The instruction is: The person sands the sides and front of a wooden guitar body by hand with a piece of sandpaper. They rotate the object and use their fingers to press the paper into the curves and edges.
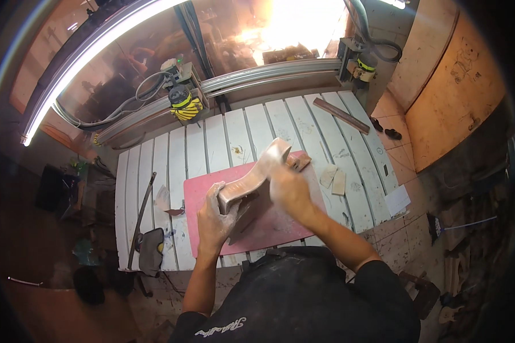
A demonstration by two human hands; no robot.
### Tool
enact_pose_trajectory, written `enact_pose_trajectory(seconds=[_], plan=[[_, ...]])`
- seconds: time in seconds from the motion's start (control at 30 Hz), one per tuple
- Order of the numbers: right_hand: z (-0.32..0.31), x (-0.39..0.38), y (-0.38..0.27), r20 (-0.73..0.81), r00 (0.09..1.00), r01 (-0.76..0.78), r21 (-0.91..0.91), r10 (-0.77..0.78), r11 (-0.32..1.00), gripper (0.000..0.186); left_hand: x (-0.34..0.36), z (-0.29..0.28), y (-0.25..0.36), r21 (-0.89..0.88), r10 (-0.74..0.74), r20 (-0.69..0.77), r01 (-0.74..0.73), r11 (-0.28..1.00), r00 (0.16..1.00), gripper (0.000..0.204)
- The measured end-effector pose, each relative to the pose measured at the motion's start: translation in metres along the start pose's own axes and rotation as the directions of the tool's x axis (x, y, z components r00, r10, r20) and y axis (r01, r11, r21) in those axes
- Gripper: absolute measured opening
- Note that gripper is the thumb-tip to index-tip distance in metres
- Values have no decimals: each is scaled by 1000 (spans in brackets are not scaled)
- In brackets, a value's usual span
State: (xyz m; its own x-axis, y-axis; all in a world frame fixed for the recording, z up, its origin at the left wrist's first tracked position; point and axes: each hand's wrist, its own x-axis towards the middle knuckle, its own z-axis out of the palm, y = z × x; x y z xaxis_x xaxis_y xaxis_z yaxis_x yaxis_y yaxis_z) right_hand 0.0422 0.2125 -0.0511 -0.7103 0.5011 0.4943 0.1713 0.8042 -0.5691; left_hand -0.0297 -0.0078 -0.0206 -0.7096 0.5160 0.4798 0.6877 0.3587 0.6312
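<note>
Colours: pink mat (274, 226) on white table (214, 137) with dark stripes.
Curved workpiece (246, 184) pale tan; far-left bundle (187, 110) yellow, black-striped; near shirt (315, 300) black; far-right bar (341, 116) dark brown.

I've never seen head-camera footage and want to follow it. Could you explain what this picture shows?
There's no robot: a person works bare-handed. One wide fisheye camera on the head looks down; its lens bends straight edges. The left hand grips the near end of a curved, pale piece; the right hand is blurred by its far end, its grip unclear. Below lies a pink mat on a white slatted table, with a dark bar near the far right corner.
</note>
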Motion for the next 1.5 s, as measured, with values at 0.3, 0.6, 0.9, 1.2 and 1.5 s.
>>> enact_pose_trajectory(seconds=[0.3,0.6,0.9,1.2,1.5], plan=[[-26,-10,-22,67,995,71,14,-72,997,49,-6,0,9,-31,13,-33,-14,999,999,59],[-29,-17,-23,21,984,173,75,-175,982,48,-6,-1,14,-32,29,-47,-31,999,998,57],[-40,-4,0,139,988,60,51,-66,997,52,-9,-1,12,-35,37,-48,-38,999,998,59],[-37,17,54,115,991,-84,95,73,992,52,-12,5,21,-45,-13,2,13,999,1000,59],[-57,0,49,202,907,-410,618,369,670,56,-17,6,21,-6,2,-21,-3,1000,1000,60]])
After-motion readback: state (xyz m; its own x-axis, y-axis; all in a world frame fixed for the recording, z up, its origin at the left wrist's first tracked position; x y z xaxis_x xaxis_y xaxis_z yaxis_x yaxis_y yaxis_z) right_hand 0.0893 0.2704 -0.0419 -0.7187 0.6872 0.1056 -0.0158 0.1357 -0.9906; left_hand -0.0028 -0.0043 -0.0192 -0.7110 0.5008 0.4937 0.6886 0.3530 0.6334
